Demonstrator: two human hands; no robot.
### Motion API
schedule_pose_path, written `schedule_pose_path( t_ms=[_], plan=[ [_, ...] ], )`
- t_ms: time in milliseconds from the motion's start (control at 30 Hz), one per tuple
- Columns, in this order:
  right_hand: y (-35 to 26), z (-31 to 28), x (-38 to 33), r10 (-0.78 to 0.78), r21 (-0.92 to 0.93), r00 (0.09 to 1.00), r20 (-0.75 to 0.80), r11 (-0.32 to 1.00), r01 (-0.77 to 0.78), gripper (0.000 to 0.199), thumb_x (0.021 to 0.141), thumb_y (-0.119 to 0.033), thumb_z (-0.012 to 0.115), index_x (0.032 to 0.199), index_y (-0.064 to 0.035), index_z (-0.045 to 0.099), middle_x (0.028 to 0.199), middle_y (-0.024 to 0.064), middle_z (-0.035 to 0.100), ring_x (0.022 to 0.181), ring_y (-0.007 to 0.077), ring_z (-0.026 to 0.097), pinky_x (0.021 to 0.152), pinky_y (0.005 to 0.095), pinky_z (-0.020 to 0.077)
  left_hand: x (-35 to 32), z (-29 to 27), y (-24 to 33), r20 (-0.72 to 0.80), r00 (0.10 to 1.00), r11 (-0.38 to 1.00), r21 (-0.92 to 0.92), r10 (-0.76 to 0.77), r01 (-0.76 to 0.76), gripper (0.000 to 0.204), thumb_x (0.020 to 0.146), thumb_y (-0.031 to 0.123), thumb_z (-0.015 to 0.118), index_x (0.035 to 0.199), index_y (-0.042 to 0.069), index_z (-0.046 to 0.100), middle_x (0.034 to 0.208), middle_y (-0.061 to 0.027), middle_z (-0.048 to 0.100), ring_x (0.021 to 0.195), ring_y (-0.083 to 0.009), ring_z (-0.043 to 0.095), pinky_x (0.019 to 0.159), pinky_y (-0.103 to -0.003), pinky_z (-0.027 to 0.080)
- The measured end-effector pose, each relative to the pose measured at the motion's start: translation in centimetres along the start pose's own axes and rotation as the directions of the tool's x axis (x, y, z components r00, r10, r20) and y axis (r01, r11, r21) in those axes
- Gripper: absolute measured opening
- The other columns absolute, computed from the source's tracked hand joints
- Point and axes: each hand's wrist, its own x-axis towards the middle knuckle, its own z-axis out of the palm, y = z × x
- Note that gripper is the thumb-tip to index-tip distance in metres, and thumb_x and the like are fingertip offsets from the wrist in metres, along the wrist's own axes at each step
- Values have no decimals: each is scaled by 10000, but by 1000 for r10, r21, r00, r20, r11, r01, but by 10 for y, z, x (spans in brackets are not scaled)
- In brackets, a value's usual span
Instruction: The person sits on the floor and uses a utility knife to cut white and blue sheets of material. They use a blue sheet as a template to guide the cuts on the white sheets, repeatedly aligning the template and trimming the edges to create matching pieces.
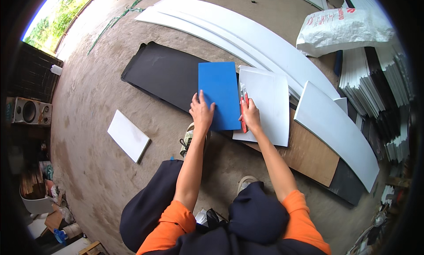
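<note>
While the left hand (202, 114) lies flat with its fingers (197, 100) spread on the lower left part of a blue rectangular panel (218, 94), the right hand (250, 116) has its fingers wrapped around a red utility knife (243, 109) set against the panel's right edge. Beneath that blue panel lie a white sheet (269, 105) on its right side and a long black sheet (161, 74) on its left, all spread on the concrete floor (88, 100). Under the white sheet's lower right edge a brown plywood board (309, 153) shows. Long curved white panels (247, 36) run across the floor beyond the work, and another white panel (335, 127) lies to the right. A small white board (128, 135) rests alone on the floor to the left. At the upper right a white sack (342, 30) sits beside stacked sheets (375, 83). A speaker (30, 111) stands at the far left.
</note>
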Motion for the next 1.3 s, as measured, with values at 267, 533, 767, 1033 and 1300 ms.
schedule_pose_path(
  t_ms=[267,533,767,1033,1300],
  plan=[
    [13,-41,-27,110,337,994,-27,937,-95,298,913,-324,444,990,-37,460,770,123,584,500,168,556,467,293,470,-21,6,26,198,966,975,115,165,-190,688,726,352,670,1294,94,380,1377,-216,255,1289,-377,203,970,-644,183],
    [20,-135,-96,200,435,980,6,882,-182,406,728,50,464,1080,-2,269,885,139,444,633,229,569,493,365,533,-60,-62,67,498,745,681,353,444,-642,602,709,437,648,1219,152,499,1395,-134,268,1315,-333,139,984,-668,118],
    [31,-193,-127,35,422,996,-79,907,1,291,748,71,504,1020,27,408,872,127,529,666,215,610,564,325,522,-38,-148,96,630,629,301,556,455,-775,475,775,391,599,1186,167,521,1224,-71,480,1218,-257,333,986,-526,276],
    [69,-187,-84,164,336,966,-199,938,-90,196,766,-78,628,868,-8,476,670,57,543,525,150,553,475,285,474,-21,-128,87,750,494,373,348,440,-860,446,803,343,598,1196,149,514,1166,-91,523,1141,-255,449,941,-445,375],
    [136,-172,6,-19,-138,860,-511,989,-61,315,779,-114,623,993,-5,419,765,99,572,602,163,577,572,304,485,2,22,68,464,703,749,118,539,-652,745,780,364,610,1346,43,246,1325,-257,297,1232,-398,288,998,-543,249]
  ],
)
